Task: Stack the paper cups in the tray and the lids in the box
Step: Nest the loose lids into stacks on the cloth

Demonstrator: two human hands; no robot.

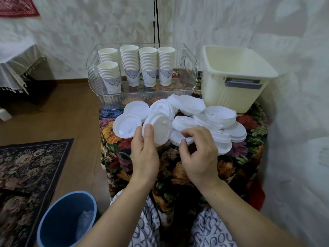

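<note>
Lids (157,129) held stacked in left hand (145,157), right hand (199,155) beside.

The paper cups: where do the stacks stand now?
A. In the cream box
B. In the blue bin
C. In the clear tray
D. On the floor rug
C: all the cup stacks stand upright inside the clear tray, behind the pile of lids.
</note>
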